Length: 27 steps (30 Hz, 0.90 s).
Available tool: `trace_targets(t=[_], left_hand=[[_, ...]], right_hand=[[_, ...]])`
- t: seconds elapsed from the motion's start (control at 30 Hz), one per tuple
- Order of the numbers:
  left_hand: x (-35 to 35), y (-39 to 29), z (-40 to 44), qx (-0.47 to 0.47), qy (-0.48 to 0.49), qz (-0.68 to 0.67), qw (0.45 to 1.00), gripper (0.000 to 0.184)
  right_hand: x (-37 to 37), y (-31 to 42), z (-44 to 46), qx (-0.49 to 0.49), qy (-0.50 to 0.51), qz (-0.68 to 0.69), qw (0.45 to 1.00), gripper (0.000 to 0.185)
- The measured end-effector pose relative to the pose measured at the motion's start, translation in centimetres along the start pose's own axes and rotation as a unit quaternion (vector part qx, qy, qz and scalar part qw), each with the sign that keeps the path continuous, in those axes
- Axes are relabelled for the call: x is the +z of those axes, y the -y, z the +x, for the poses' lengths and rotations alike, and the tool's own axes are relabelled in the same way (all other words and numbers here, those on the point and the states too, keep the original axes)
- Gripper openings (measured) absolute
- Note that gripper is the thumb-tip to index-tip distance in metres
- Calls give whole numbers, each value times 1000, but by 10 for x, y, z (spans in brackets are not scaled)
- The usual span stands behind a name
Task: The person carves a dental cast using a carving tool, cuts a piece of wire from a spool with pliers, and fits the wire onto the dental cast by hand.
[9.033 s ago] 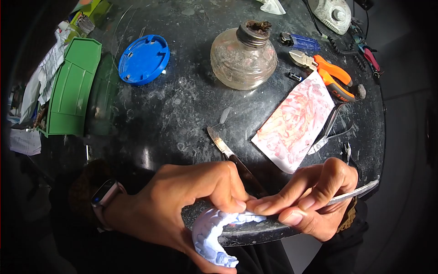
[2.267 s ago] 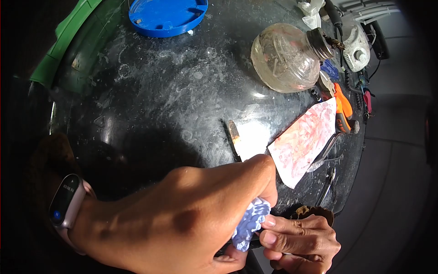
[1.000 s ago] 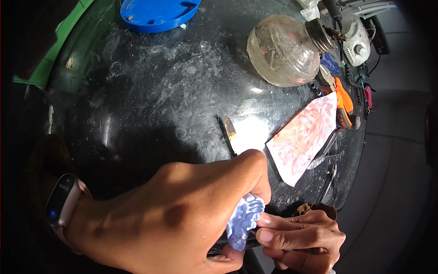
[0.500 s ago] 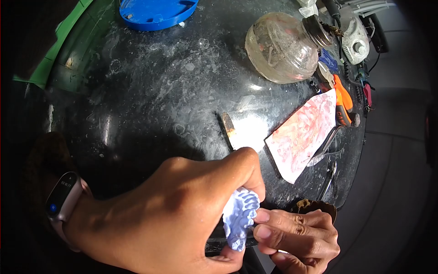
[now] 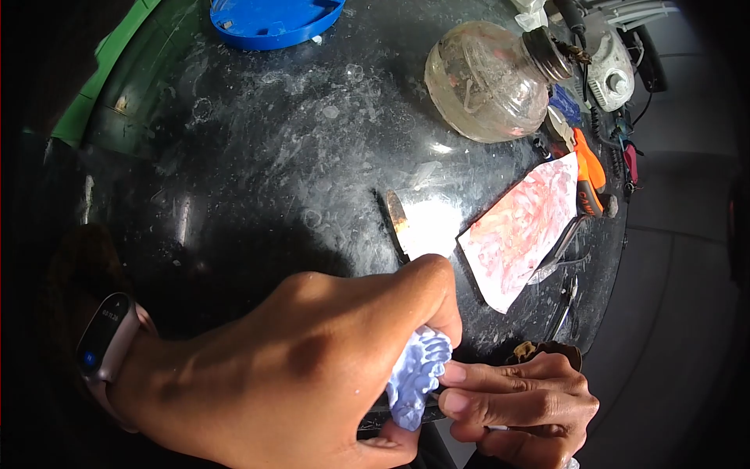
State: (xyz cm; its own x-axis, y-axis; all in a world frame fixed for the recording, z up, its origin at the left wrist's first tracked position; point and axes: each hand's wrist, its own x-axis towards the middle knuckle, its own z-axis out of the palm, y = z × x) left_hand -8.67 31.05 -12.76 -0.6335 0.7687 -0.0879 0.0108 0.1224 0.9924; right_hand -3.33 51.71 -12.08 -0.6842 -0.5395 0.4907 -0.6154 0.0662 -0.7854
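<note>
- Left hand [image 5: 312, 367] is curling partly closed around the tooth model [image 5: 418, 381], back of the hand facing the camera, thumb below and index finger above.
- Tooth model is sitting in the gap between that thumb and forefinger, right of the knuckles, teeth pointing toward the right hand [image 5: 523, 406]. Its left side is hiding behind the left hand.
- Right hand is bunching its fingers in a near-closed pinch, fingertips lying right up against the model's toothed edge. Contact or hairline gap: can't tell.
- A thin pale rod [image 5: 498, 427] is showing between the right fingers; most of it is hiding in the grip, so can't tell what it is.
- Both hands are working at the near edge of the black table [image 5: 258, 172].
- Wristband [image 5: 105, 338] is sitting on the left wrist.
- Knife blade [image 5: 397, 215] is poking out beyond the left knuckles, next to a bright glare patch.
- Stained paper [image 5: 519, 234] is lying beyond the right hand, orange-handled pliers [image 5: 589, 176] just beside it.
- Glass jar [image 5: 488, 86] is standing farther back; blue lid [image 5: 273, 27] is lying far left of it.
</note>
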Motion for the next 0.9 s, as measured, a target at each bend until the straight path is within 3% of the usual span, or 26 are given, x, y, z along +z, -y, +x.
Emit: trace_targets(t=[0.1, 0.23, 0.3, 0.33, 0.4, 0.47, 0.5, 0.57, 0.6, 0.67, 0.73, 0.83, 0.9], left_hand=[[-2, 1, 2, 3, 17, 12, 1000, 50], [-1, 1, 1, -1, 13, 3, 1000, 50], [10, 5, -3, 11, -41, -33, 999, 42], [11, 3, 0, 18, -67, -51, 996, 39], [2, -5, 2, -28, -13, -45, 998, 38], [5, -3, 4, 26, -51, -54, 997, 38], [17, 8, 4, 104, -116, -64, 986, 38], [16, 6, 6, 113, -134, -60, 983, 37], [8, -2, 2, 45, -88, -46, 994, 37], [7, -5, 1, 31, -80, -2, 996, 37], [16, 1, -1, 83, -121, 38, 988, 37], [12, -8, -2, 10, -82, 29, 996, 38], [13, -4, -2, 20, -91, 11, 996, 39]], right_hand=[[-9, 5, 5, 26, 47, 4, 999, 25], [0, -8, -5, -59, 7, -16, 998, 28], [-1, -6, -5, -53, 23, -37, 998, 26], [-9, 1, -2, -26, 65, -45, 997, 24], [-11, 11, 4, 53, 78, -47, 994, 17], [-3, 19, 2, 129, 31, -31, 991, 14], [-1, 20, -1, 154, 11, -19, 988, 17], [1, 13, -11, 150, -17, 5, 988, 26], [3, 11, -14, 147, -33, 11, 989, 30], [8, 8, -14, 132, -53, 7, 990, 33], [4, 4, -16, 111, -42, 4, 993, 35], [0, 20, -5, 192, -4, -19, 981, 28], [-2, 21, 2, 179, 25, -35, 983, 19]])
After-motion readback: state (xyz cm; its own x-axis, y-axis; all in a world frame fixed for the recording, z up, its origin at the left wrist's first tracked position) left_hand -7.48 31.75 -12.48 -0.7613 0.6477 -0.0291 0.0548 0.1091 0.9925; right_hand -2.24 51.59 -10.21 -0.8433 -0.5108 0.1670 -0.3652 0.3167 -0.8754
